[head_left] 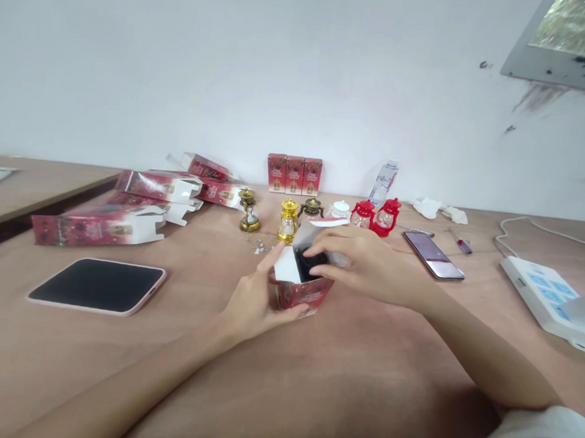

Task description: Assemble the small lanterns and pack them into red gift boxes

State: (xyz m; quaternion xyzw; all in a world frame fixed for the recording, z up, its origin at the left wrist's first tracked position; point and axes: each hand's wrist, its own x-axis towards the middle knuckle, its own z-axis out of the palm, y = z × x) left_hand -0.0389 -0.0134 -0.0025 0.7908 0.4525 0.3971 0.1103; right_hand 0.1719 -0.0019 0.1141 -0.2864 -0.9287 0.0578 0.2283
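My left hand (259,297) is wrapped round a small red printed carton (303,294), thumb in front and fingers along its left side. The carton's white top flaps stand open. From above, my right hand (352,260) reaches into the opening, its thumb and fingers closed on a rounded black object (307,263); most of that object is hidden inside. Just behind the carton stand small lanterns: a bronze lantern (249,213), a gold lantern (288,222), a dark bronze lantern (312,208), a white lantern (340,210) and red lanterns (385,217).
Flattened red cartons (102,224) lie at the left. Three closed red boxes (294,174) stand against the wall. A phone (100,285) rests at the left, another phone (433,254) at the right. A clear bottle (384,181), crumpled tissue (427,207) and a power strip (548,293) are also there.
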